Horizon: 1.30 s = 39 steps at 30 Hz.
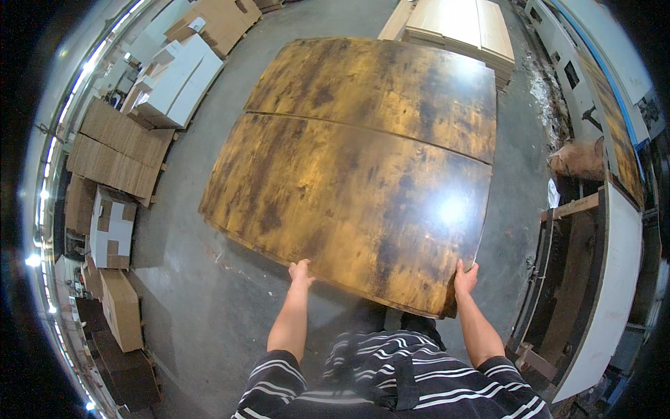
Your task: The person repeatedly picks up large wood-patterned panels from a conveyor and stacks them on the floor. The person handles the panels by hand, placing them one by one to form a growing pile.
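Gripping the edge of a flat, four-sided, brown-and-gold wood-look board [335,202] with fingers of left hand [301,271] at seven o'clock, right hand [465,278] at four.

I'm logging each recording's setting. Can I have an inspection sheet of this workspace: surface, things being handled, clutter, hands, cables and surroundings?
Surface: grey floor.
Job's things: front board and back board, both mottled brown, with a dark seam between; support beneath hidden.
Clutter: small scraps on the floor at left; shiny litter along the right.
Hands: left hand grips the front board's near edge; right hand grips near its right corner.
Cables: nothing seen clearly.
Surroundings: cardboard box among others at left; pale boards beyond.
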Motion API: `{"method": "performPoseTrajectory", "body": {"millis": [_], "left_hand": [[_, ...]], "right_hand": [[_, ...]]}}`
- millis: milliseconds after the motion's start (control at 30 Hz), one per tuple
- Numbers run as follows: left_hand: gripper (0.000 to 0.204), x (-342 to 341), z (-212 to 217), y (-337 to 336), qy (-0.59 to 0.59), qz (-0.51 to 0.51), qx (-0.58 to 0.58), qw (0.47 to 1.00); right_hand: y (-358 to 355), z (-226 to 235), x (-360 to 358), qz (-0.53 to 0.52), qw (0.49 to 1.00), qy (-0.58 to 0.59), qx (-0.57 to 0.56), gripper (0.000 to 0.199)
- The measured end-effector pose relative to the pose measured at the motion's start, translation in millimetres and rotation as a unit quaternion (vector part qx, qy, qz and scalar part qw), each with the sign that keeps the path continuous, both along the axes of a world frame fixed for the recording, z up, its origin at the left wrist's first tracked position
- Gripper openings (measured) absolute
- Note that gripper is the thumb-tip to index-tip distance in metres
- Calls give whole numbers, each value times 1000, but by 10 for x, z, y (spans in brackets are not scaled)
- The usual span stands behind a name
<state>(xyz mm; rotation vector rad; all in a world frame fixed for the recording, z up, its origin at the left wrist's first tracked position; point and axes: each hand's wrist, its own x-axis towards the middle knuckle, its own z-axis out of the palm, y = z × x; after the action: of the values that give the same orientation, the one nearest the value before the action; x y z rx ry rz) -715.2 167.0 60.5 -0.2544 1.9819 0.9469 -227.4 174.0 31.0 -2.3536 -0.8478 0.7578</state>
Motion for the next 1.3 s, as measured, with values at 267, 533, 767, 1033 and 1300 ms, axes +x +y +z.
{"method": "performPoseTrajectory", "body": {"millis": [267, 533, 767, 1033, 1300], "left_hand": [[86, -58, 53, -133, -24, 14, 34, 999], [85, -50, 209, -117, -13, -5, 20, 1000], [64, -472, -14, -314, -105, -102, 55, 988], [88, -1109, -143, -609, -83, -84, 35, 992], [91, -1165, -250, -637, -62, -81, 25, 994]], "right_hand": [[-48, -26, -53, -8, 1000, -16, 5, 47], [-18, 147, -189, -26, 999, -17, -19, 49], [-152, -10, -260, -46, 998, 37, 16, 58], [-454, -286, -763, -68, 998, 0, -3, 56], [-453, -332, -659, -68, 996, 51, -15, 47]]}}
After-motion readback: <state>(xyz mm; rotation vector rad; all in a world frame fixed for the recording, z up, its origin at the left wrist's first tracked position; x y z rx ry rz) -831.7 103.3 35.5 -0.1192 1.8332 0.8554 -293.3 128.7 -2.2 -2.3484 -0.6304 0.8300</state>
